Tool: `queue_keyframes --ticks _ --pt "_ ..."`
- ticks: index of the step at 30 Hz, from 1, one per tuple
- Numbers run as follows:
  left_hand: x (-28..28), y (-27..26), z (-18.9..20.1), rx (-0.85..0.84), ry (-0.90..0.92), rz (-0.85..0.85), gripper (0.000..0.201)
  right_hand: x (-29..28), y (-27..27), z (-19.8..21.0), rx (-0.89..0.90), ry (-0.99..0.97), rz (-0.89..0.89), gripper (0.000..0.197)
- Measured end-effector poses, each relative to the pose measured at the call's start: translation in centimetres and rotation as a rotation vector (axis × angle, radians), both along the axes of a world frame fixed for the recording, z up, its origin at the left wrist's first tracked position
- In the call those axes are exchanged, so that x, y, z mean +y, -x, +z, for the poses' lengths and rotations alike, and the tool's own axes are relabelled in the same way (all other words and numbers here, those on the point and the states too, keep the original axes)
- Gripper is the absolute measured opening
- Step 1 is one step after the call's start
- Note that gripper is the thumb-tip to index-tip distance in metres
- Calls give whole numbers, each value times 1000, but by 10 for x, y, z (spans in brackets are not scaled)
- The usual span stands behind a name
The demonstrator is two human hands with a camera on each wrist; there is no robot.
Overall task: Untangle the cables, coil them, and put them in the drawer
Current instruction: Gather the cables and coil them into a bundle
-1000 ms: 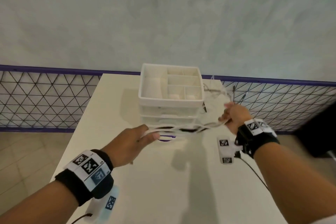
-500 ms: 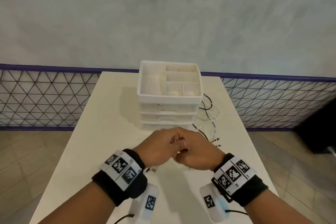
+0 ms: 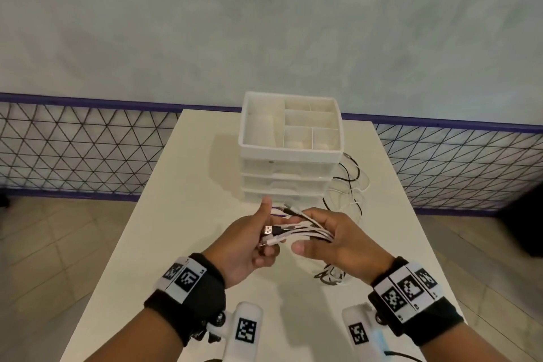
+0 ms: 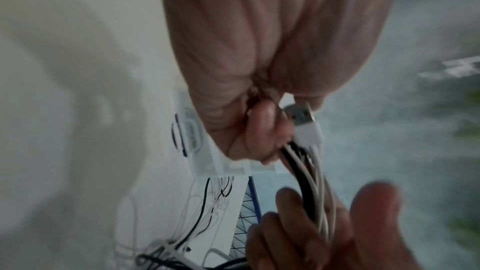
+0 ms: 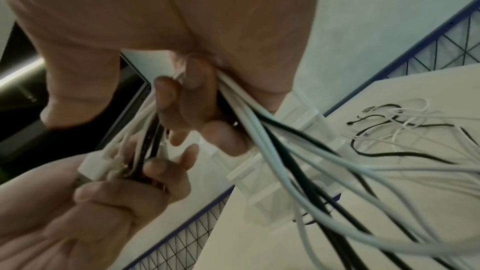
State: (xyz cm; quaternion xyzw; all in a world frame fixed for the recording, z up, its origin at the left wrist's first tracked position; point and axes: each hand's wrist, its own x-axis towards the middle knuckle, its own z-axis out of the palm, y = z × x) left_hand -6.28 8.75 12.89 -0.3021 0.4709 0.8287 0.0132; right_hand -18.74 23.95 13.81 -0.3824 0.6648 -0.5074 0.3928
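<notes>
A bundle of white and black cables (image 3: 305,232) was held above the white table (image 3: 188,185), just in front of the drawer organiser (image 3: 289,156). The right hand (image 3: 340,241) gripped the strands with curled fingers; the left hand (image 3: 249,239) pinched the connector ends (one a USB plug (image 4: 298,115)). The remaining lengths lay tangled beside the organiser.
</notes>
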Motion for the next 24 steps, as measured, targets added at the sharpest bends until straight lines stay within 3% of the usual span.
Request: queue_keyframes --ticks 3,5,8,13,17,20,24 --pt "5 8 9 -10 130 -37 78 -6 -9 -1 135 4 -19 36" --pt "7 9 16 3 180 -105 84 -7 -12 -6 301 20 -23 26" --pt "9 9 18 42 238 -156 83 -5 -15 -10 320 78 -85 24" --pt "10 10 16 26 100 -3 59 -8 -14 -19 401 121 -253 16" --pt "6 16 12 -48 32 124 75 -10 -21 -14 394 197 -191 16" --pt "1 17 14 -73 -3 34 84 -14 -24 -16 522 219 -128 21" --pt "4 16 21 -71 115 -143 72 -14 -20 -27 808 114 -131 36"
